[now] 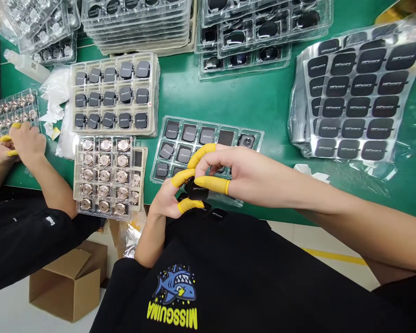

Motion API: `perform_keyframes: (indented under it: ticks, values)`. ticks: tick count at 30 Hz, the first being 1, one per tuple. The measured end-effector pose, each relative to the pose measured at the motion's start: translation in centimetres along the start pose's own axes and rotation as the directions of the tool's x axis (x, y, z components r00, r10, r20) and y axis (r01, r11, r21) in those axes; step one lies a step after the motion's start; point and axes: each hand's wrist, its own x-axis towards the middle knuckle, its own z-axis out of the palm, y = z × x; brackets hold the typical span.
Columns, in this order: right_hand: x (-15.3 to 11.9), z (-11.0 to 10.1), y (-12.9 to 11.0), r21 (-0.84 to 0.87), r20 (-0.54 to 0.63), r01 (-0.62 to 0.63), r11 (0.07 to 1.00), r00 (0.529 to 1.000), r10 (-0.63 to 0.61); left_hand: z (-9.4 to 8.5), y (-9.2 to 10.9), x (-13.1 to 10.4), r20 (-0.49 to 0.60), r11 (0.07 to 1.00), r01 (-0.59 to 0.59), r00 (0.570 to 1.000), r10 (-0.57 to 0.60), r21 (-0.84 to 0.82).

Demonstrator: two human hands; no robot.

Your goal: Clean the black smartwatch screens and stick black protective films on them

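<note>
My left hand (pixel 168 196) and my right hand (pixel 229 173), both with yellow finger cots, meet above the front edge of the green table. Between them is a dark, rounded-square watch face (pixel 198 190) with small pale lettering. The left fingers hold it from the left side, while the right thumb and fingertips press on its upper part. Right behind my hands lies a clear plastic tray (pixel 244 132) of square black watch faces. One watch (pixel 246 141) in its far right corner lies back side up. My right hand hides part of this tray.
Left of me stand a tray of dark watch faces (pixel 110 98) and one of round gold-toned watch parts (pixel 104 175). Lettered black film sheets (pixel 360 92) lie right; stacked trays (pixel 138 27) stand behind. A co-worker's hands (pixel 26 143) work at far left, above a cardboard box (pixel 65 282).
</note>
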Motion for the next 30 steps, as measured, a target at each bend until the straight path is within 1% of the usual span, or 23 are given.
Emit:
perform_keyframes:
  ticks: [2, 8, 12, 15, 19, 21, 26, 30]
  values:
    - [-0.05, 0.02, 0.06, -0.007, -0.002, 0.006, 1.000, 1.000, -0.006, 0.00, -0.03, -0.05, -0.002, 1.000, -0.004, 1.000, 0.004, 0.013]
    - [-0.10, -0.08, -0.11, -0.021, 0.005, 0.001, 1.000, 1.000, -0.001, 0.01, -0.16, -0.17, -0.005, 0.998, 0.037, 0.999, -0.037, 0.060]
    - [-0.04, -0.12, -0.19, -0.013, 0.006, -0.026, 1.000, 1.000, 0.026, -0.07, -0.06, 0.13, -0.015, 0.999, 0.007, 1.000, -0.007, 0.053]
    - [0.00, -0.16, -0.22, -0.012, 0.010, -0.023, 1.000, 1.000, 0.023, -0.10, -0.08, 0.22, -0.019, 0.999, -0.010, 1.000, 0.011, 0.044]
    - [0.01, -0.19, -0.30, -0.001, 0.010, -0.024, 1.000, 1.000, 0.024, -0.11, -0.18, 0.09, -0.005, 0.996, 0.027, 1.000, -0.026, 0.080]
    - [0.01, -0.17, -0.34, 0.006, 0.011, -0.033, 0.999, 0.999, 0.033, -0.13, -0.11, 0.11, -0.009, 0.997, 0.017, 1.000, -0.017, 0.071]
    - [0.06, -0.13, -0.42, 0.026, 0.023, -0.058, 0.998, 0.998, 0.058, -0.09, 0.27, 0.47, -0.038, 0.999, -0.051, 0.998, 0.052, 0.018]
    - [0.07, -0.14, -0.56, 0.043, 0.033, -0.082, 0.996, 0.996, 0.081, 0.03, 0.33, 0.44, -0.050, 1.000, -0.031, 0.998, 0.031, -0.003]
